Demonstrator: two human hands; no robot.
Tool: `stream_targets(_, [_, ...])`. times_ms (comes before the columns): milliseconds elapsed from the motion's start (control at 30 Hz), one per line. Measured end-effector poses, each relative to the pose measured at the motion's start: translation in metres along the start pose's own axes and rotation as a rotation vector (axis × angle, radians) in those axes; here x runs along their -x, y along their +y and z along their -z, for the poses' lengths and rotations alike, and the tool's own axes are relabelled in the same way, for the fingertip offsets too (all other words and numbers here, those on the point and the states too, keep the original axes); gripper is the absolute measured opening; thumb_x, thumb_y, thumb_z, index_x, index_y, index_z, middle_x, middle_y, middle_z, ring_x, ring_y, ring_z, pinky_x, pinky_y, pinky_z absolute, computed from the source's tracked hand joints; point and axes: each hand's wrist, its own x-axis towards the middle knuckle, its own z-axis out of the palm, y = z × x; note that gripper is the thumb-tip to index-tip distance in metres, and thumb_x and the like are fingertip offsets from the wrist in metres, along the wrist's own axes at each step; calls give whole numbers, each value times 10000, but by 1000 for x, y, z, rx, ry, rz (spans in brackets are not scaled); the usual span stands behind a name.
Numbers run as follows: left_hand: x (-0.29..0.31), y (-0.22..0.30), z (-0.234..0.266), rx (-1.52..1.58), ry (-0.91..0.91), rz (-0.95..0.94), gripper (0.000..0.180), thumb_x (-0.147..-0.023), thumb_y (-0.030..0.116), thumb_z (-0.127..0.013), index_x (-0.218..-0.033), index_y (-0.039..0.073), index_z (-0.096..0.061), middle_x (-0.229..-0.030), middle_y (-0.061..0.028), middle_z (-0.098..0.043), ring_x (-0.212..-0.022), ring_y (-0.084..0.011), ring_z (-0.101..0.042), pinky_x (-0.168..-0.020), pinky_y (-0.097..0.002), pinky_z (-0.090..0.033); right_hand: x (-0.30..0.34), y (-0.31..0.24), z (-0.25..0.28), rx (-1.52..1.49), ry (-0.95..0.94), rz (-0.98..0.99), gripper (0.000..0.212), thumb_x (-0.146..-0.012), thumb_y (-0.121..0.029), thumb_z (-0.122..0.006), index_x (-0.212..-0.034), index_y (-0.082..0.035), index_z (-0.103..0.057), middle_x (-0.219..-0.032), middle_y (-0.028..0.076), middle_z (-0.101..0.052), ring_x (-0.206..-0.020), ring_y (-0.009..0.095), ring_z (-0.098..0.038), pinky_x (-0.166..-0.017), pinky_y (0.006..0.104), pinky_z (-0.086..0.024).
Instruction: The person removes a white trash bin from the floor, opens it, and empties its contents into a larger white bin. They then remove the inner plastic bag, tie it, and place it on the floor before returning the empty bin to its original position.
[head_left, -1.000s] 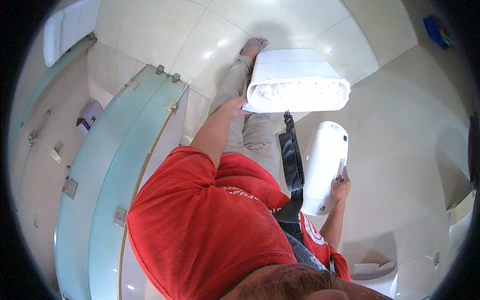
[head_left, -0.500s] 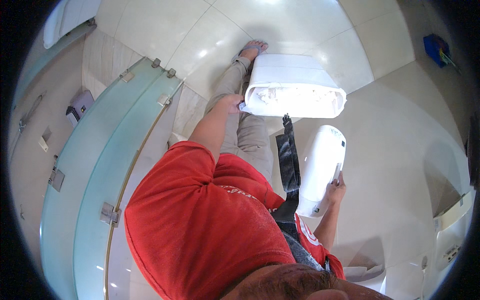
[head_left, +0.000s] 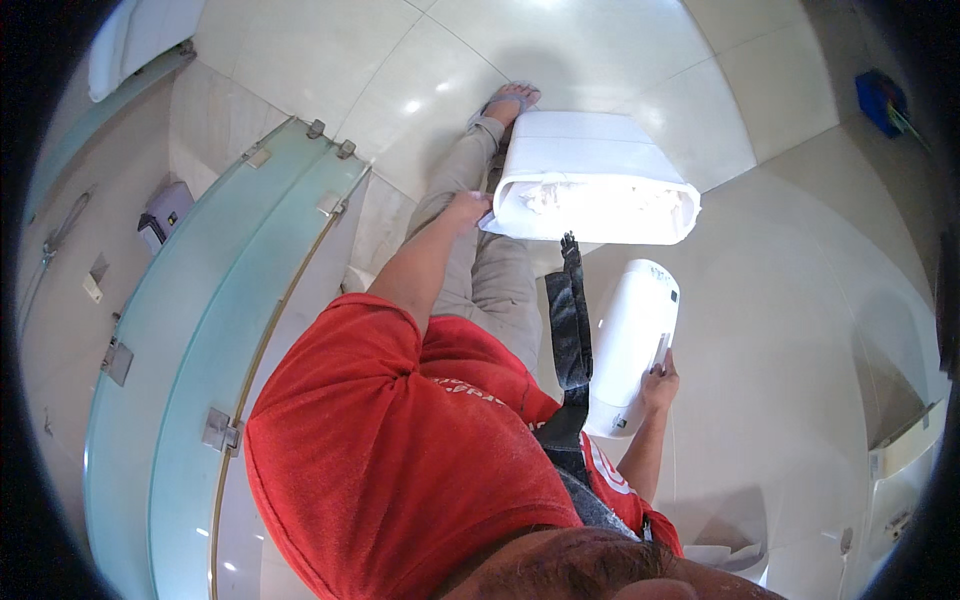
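Observation:
A slim white bin [head_left: 585, 140] stands by my foot, its wide oval mouth facing me. Pale crumpled waste [head_left: 575, 200] shows inside, washed out by glare, and a white liner [head_left: 489, 222] sticks out at the left corner of the rim. My left hand [head_left: 468, 210] is closed at that corner, gripping the liner's edge; its fingertips are partly hidden. To the right, my right hand [head_left: 658, 386] holds a long, white, rounded bin lid [head_left: 632, 335] by its right edge, fingers curled around it. The lid is off the bin, between it and my body.
Frosted glass shower panels [head_left: 215, 310] with metal hinges run along my left. Light floor tiles [head_left: 400, 90] extend ahead. A blue object [head_left: 880, 102] lies at the far right, and a white fixture [head_left: 905, 480] is at the lower right. A black strap [head_left: 570, 330] hangs before my chest.
The view has shifted slightly. My left hand stays at the bin's corner, with the liner there pulled out a little. The lid remains in my right hand, slightly lower in the picture.

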Motion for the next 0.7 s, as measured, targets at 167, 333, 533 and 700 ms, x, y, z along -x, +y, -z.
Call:
stream_targets(167, [22,9,-10,32,-31,-149,244,-969,91,-606,-1193,8,-654,-1021,-74,-722,-846,-171,-685,-726,-323,-556,0,0,-2,-7,11,-22,600,-855,46,-539,-1451,3,-481,-888,124,-689,-680,159,-584,-658,290,-499])
stream_targets(333, [43,29,-23,-339,36,-143,358,-1001,215,-585,-1284,-4,-588,-1151,-87,-691,-940,-195,-660,-797,-334,-522,-7,10,-6,-29,11,8,588,-860,28,-548,-1443,18,-476,-963,210,-704,-743,219,-662,-705,331,-523])
stream_targets(533, [40,50,-34,134,-5,-80,345,-970,389,-610,-1130,87,-660,-1025,-31,-659,-894,-155,-603,-777,-335,-486,-48,35,-43,-127,88,20,510,-930,-30,-510,-1435,33,-475,-777,170,-669,-620,176,-595,-572,338,-482])
stream_targets(700, [50,59,-40,30,-36,-140,422,-910,315,-666,-1249,76,-587,-1101,-54,-646,-932,-186,-617,-777,-349,-501,-81,46,-74,-235,145,-71,531,-907,-90,-530,-1414,56,-470,-997,269,-701,-887,352,-702,-777,400,-542])
